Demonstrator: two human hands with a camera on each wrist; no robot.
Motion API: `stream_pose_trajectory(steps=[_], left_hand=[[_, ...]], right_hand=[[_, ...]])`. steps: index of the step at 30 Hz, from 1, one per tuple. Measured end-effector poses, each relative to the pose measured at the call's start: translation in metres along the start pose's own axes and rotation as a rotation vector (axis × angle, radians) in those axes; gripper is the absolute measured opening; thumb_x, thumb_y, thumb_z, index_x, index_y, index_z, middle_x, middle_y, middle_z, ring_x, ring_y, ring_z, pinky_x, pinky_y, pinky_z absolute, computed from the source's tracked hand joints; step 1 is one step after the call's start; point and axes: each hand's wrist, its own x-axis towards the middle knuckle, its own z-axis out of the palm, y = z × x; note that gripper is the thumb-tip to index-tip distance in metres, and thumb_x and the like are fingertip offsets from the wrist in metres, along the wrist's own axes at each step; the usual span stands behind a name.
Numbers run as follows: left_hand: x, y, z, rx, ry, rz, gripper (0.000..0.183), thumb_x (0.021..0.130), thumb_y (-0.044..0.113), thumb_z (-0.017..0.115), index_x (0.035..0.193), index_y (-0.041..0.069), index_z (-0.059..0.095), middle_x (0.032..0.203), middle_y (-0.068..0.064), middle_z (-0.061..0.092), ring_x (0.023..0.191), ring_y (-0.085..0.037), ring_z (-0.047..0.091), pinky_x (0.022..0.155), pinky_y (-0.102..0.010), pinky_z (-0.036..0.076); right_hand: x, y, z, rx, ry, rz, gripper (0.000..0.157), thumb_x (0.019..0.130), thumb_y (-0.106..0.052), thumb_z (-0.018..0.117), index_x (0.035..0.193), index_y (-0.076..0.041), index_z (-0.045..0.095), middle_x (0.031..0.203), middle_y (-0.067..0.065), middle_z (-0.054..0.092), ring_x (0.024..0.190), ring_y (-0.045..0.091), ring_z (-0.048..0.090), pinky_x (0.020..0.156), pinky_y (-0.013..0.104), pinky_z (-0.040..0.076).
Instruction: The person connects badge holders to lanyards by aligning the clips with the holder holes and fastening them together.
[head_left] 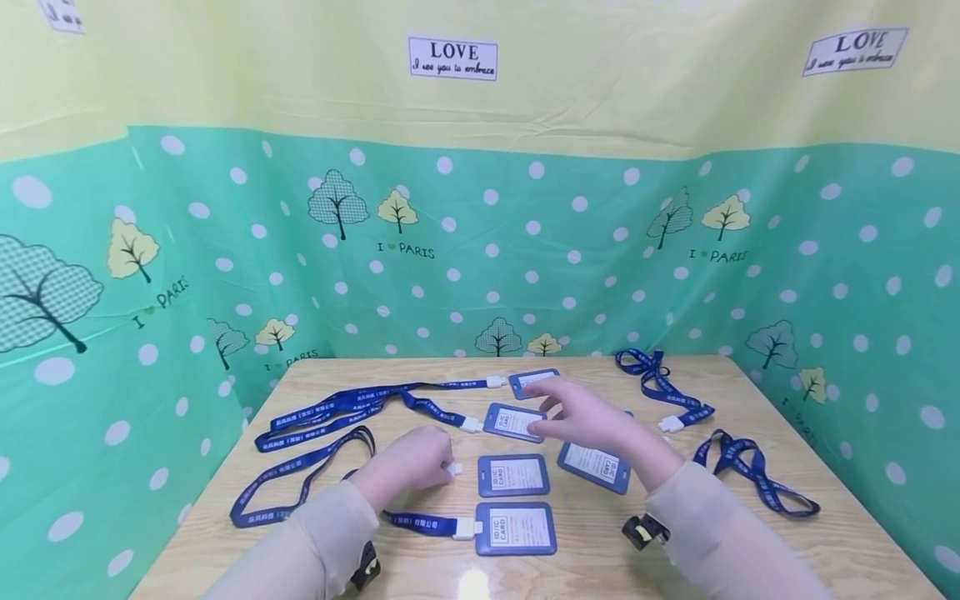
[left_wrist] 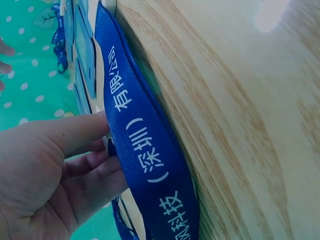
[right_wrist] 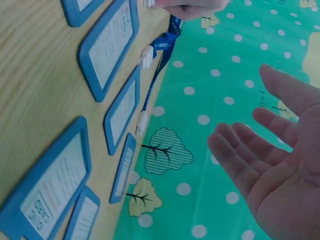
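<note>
My left hand (head_left: 420, 458) pinches the white clip (head_left: 454, 469) of a blue lanyard, just left of a blue ID card holder (head_left: 513, 475). Seen from the left wrist, thumb and fingers of that hand (left_wrist: 65, 170) meet behind another printed lanyard (left_wrist: 145, 145), which crosses in front. My right hand (head_left: 581, 417) hovers with fingers spread over a second card holder (head_left: 506, 422); the right wrist view shows nothing in that hand (right_wrist: 280, 170). A slanted card holder (head_left: 592, 468) lies partly under the right forearm. Nearest me is a card holder (head_left: 517, 529) with a lanyard clip (head_left: 467, 527) at its left end.
At the back lies another card holder (head_left: 528, 385) beside a lanyard's white clip (head_left: 497, 382). Several lanyards (head_left: 322, 414) stretch over the left of the wooden table (head_left: 577, 567). Two more, a folded one (head_left: 660, 385) and a looped one (head_left: 750, 475), lie right. A patterned curtain (head_left: 420, 317) surrounds the table.
</note>
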Motion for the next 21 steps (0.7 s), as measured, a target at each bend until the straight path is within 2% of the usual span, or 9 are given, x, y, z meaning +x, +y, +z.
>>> stream_pose_trajectory(steps=[8,17,21], left_hand=[[0.0,0.0,-0.001,0.003,0.002,0.014,0.02,0.088,0.025,0.08,0.072,0.022,0.067,0.072,0.008,0.056,0.06,-0.01,0.051,0.062,-0.027,0.047],[0.0,-0.002,-0.001,-0.003,0.005,0.025,0.021,0.088,0.025,0.079,0.071,0.023,0.068,0.074,0.009,0.057,0.061,-0.01,0.052,0.064,-0.027,0.047],[0.001,-0.002,-0.001,-0.009,0.002,0.023,0.019,0.088,0.026,0.079,0.072,0.023,0.069,0.074,0.009,0.057,0.06,-0.01,0.052,0.064,-0.027,0.047]], right_hand=[[-0.003,-0.002,-0.012,-0.173,0.023,-0.063,0.06,0.092,-0.027,0.078,0.146,-0.016,0.055,0.141,0.001,0.058,0.118,0.023,0.06,0.092,0.04,0.056],[-0.006,0.001,-0.015,-0.246,0.034,-0.076,0.057,0.091,-0.027,0.079,0.143,-0.018,0.058,0.139,0.003,0.059,0.118,0.024,0.06,0.09,0.041,0.057],[-0.006,0.002,-0.014,-0.247,0.007,-0.05,0.058,0.089,-0.028,0.08,0.143,-0.019,0.058,0.14,0.005,0.058,0.118,0.026,0.06,0.089,0.04,0.058]])
